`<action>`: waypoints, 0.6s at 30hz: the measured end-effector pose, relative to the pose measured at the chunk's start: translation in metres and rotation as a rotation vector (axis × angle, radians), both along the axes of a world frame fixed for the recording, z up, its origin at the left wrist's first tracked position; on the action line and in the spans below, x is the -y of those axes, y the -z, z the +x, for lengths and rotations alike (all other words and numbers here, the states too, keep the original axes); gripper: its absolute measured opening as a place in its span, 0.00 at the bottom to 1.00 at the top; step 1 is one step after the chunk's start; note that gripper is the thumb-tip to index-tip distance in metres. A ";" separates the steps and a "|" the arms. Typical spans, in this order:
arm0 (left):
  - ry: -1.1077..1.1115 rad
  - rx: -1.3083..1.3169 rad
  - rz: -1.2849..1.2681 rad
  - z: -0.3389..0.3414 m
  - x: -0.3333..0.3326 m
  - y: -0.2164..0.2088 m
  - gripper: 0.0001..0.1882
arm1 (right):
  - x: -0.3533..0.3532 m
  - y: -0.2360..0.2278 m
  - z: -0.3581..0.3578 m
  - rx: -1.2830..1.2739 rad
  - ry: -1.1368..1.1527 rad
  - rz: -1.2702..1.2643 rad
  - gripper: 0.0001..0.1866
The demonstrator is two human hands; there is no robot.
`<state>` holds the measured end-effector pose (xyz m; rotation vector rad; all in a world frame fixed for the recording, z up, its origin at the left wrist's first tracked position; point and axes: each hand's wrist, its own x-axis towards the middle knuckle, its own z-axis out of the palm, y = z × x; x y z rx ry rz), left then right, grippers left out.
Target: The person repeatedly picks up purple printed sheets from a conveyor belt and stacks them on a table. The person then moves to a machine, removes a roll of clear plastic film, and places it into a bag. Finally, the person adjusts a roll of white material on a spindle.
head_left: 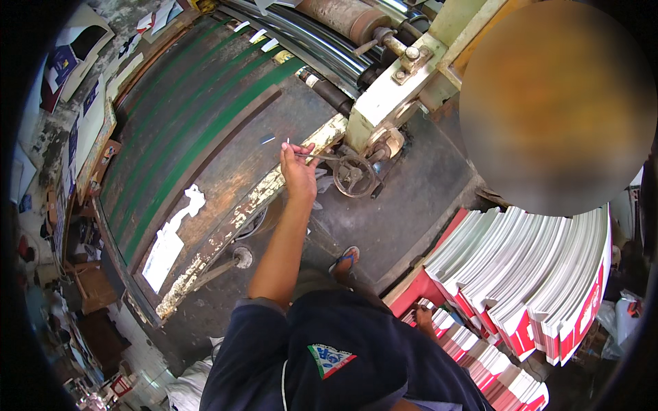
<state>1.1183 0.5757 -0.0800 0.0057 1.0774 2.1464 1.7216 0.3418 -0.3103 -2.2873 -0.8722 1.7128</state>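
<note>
My left hand (299, 177) is raised over the painted, peeling edge rail (264, 190) of a machine's feed table. Its fingers are closed around a thin metal rod (321, 157), which points right toward a small metal handwheel (354, 176). Whether the rod touches the wheel is hard to see. Down at the right, my right hand (425, 319) rests at the lower stack of red-and-white printed cardboard (473, 353); its fingers are small and partly hidden, so their grip is unclear.
Green belts (205, 140) cross the feed table toward shiny rollers (336, 51). A torn white sheet (168, 246) lies on the table. A tall row of folded cardboard (524, 267) stands at the right. One sandalled foot (346, 260) is on the floor below.
</note>
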 end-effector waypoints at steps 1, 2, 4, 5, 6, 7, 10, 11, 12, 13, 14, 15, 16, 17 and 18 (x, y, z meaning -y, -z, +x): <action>-0.018 -0.008 -0.011 0.001 -0.002 0.002 0.18 | -0.003 -0.009 -0.006 -0.012 0.007 0.016 0.10; -0.036 -0.012 -0.022 0.003 -0.002 0.004 0.18 | -0.004 -0.013 -0.008 -0.021 0.014 0.031 0.10; -0.070 -0.003 -0.019 0.006 -0.003 0.010 0.18 | -0.013 -0.016 -0.006 -0.014 0.004 0.000 0.11; -0.084 0.010 -0.005 0.007 -0.003 0.014 0.18 | -0.017 -0.013 -0.004 -0.030 -0.004 0.035 0.11; -0.101 0.023 0.010 0.007 -0.002 0.018 0.18 | -0.023 -0.010 -0.003 -0.045 -0.013 0.070 0.11; -0.117 0.029 0.020 0.008 -0.001 0.020 0.17 | -0.026 -0.006 -0.003 -0.064 -0.019 0.104 0.12; -0.157 0.042 0.043 0.006 0.003 0.025 0.17 | -0.044 0.002 -0.005 -0.072 -0.036 0.088 0.12; -0.167 0.032 0.042 0.002 0.006 0.025 0.17 | -0.056 -0.007 -0.017 -0.096 -0.058 0.076 0.12; -0.178 0.023 0.042 0.000 0.009 0.026 0.17 | -0.063 -0.016 -0.031 -0.090 -0.076 0.090 0.13; -0.181 0.023 0.040 0.001 0.011 0.026 0.17 | -0.067 -0.022 -0.031 -0.097 -0.089 0.094 0.13; -0.180 0.021 0.041 0.003 0.012 0.024 0.17 | -0.071 -0.018 -0.027 -0.106 -0.096 0.102 0.13; -0.178 0.019 0.042 0.006 0.014 0.023 0.17 | -0.072 -0.014 -0.022 -0.115 -0.103 0.109 0.13; -0.179 -0.001 0.043 0.009 0.017 0.024 0.17 | -0.073 -0.013 -0.022 -0.100 -0.114 0.114 0.13; -0.181 -0.020 0.045 0.012 0.022 0.025 0.17 | -0.075 -0.011 -0.022 -0.085 -0.124 0.118 0.12; -0.183 -0.038 0.045 0.016 0.026 0.027 0.17 | -0.076 -0.009 -0.023 -0.069 -0.136 0.121 0.12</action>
